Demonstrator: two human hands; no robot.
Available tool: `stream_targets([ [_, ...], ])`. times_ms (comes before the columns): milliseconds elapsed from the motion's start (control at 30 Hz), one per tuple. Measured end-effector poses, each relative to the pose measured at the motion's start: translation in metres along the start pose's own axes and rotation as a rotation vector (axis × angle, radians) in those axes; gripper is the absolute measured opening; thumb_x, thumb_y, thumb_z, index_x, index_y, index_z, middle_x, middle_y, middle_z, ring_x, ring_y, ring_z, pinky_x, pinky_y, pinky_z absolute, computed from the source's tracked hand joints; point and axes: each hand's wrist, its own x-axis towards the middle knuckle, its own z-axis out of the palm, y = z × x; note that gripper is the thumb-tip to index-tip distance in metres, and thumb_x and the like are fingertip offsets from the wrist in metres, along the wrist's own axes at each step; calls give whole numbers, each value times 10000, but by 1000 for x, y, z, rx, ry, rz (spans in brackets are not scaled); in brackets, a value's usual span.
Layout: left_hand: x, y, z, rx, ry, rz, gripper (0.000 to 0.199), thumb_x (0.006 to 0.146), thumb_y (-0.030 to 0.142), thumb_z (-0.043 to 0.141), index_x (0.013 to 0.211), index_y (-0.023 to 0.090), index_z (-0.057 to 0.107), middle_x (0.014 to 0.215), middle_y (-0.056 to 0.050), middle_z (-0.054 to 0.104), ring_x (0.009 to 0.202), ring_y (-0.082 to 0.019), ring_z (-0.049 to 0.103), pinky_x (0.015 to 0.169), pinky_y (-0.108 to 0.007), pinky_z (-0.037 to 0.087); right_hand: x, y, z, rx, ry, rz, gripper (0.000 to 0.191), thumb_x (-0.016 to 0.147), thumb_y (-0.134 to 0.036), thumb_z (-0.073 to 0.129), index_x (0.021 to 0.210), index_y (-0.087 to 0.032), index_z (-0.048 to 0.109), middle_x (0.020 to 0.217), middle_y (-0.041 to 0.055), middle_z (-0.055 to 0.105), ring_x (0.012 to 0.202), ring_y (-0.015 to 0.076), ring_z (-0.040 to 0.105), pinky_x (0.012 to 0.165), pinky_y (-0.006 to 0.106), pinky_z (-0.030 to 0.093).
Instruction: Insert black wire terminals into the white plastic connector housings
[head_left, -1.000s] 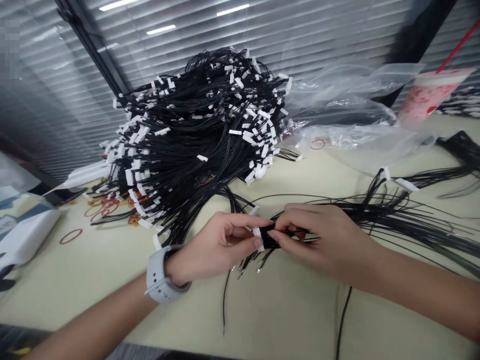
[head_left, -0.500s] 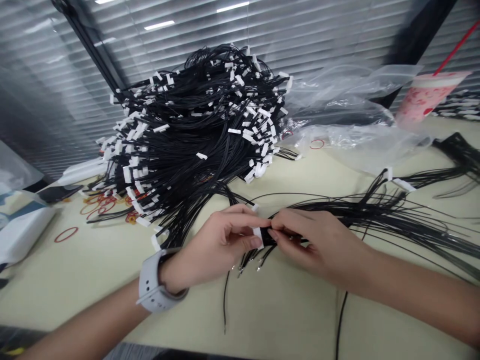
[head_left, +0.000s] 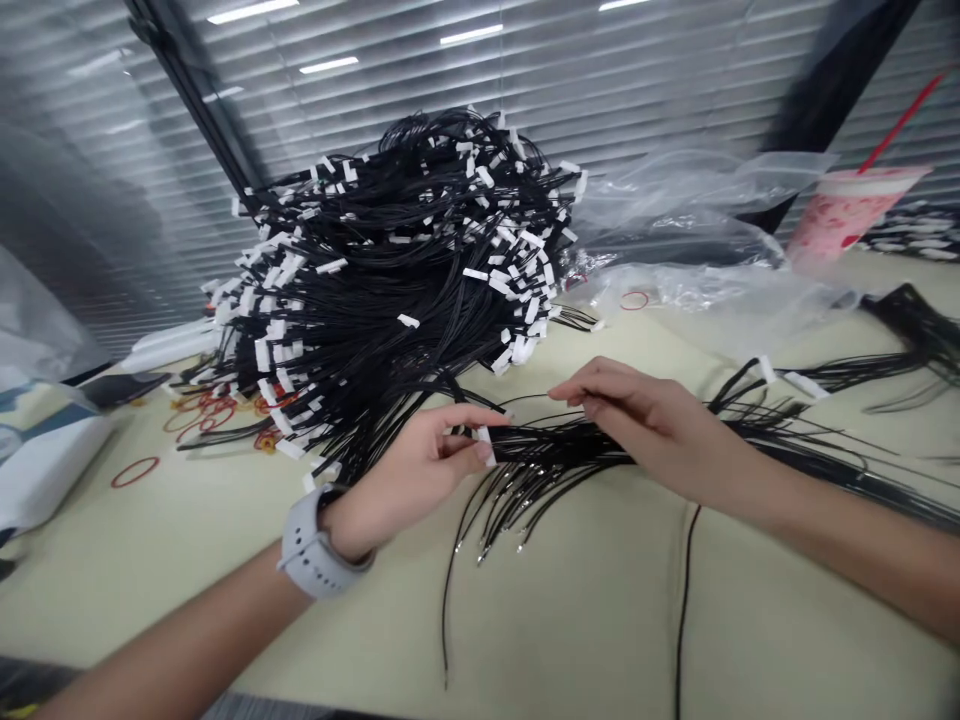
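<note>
My left hand (head_left: 420,465), with a pale grey watch (head_left: 319,545) on the wrist, pinches a white connector (head_left: 486,445) between thumb and fingers. From that connector a bundle of black wires (head_left: 555,445) runs right across the table. Several wire ends with small metal terminals hang out below the bundle. Raised just above the bundle, my right hand (head_left: 645,420) has thumb and fingertips pressed together. Whatever lies in that pinch, if anything, is too small to make out.
A big heap of black wires with white connectors (head_left: 405,250) stands behind my hands. Red and orange rubber bands (head_left: 135,472) lie at the left. Clear plastic bags (head_left: 697,270) and a pink cup with a red straw (head_left: 847,215) stand at the back right.
My right hand has come off the connector and moved up and right. The left hand, still gripping the connector, has shifted slightly left. More of the wires between the hands now shows.
</note>
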Motion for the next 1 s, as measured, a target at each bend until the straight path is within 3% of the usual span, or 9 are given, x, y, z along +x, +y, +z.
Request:
stream_targets([
  [167, 1, -2, -2, -98, 13, -48, 293, 796, 215, 593, 1081, 150, 586, 810, -36, 665, 774, -155, 618, 756, -297, 429, 3, 9, -13, -191, 188, 2, 241, 899, -231, 368, 1033, -194, 565, 764, 23, 556, 654, 127, 540, 602, 281, 446],
  [333, -1, -3, 2, -26, 43, -29, 306, 793, 244, 603, 1087, 157, 600, 620, 24, 574, 570, -94, 492, 554, -220, 356, -8, -14, -6, -320, 299, 41, 240, 931, -254, 281, 1101, -192, 439, 573, -38, 447, 427, 103, 411, 438, 249, 358],
  [400, -1, -2, 4, -5, 39, -31, 318, 795, 247, 600, 1098, 151, 597, 599, 32, 546, 533, -83, 434, 503, -208, 304, -17, -24, 7, -293, 253, -19, 143, 919, -225, 318, 1020, -179, 408, 586, -30, 475, 441, 103, 451, 412, 228, 354],
  [467, -2, -2, 5, -24, 20, -20, 311, 803, 229, 585, 1101, 139, 593, 647, 17, 568, 565, -84, 447, 524, -206, 323, -24, -29, 21, -333, 97, -148, 70, 893, -161, 370, 911, -178, 436, 692, 13, 525, 570, 119, 522, 476, 228, 403],
  [567, -1, -4, 6, -58, 0, 31, 273, 799, 191, 581, 1063, 128, 610, 702, 7, 595, 631, -90, 493, 598, -211, 381, -28, -25, 34, -417, -51, -273, 128, 880, -105, 383, 871, -146, 503, 801, 57, 519, 720, 147, 525, 605, 268, 448],
  [767, 1, -3, 7, -79, -12, 4, 263, 766, 121, 598, 1027, 113, 626, 799, -20, 661, 725, -108, 568, 697, -227, 439, -19, -18, 30, -360, 20, -207, 169, 880, -136, 407, 804, -121, 557, 741, 39, 525, 620, 115, 498, 531, 236, 410],
  [1000, 0, -2, 8, -57, -27, 7, 275, 762, 113, 590, 1035, 92, 618, 930, -69, 696, 833, -142, 612, 797, -268, 469, -19, -20, 32, -362, -22, -186, 180, 872, -184, 412, 772, -144, 556, 712, 17, 522, 575, 97, 482, 501, 224, 387],
])
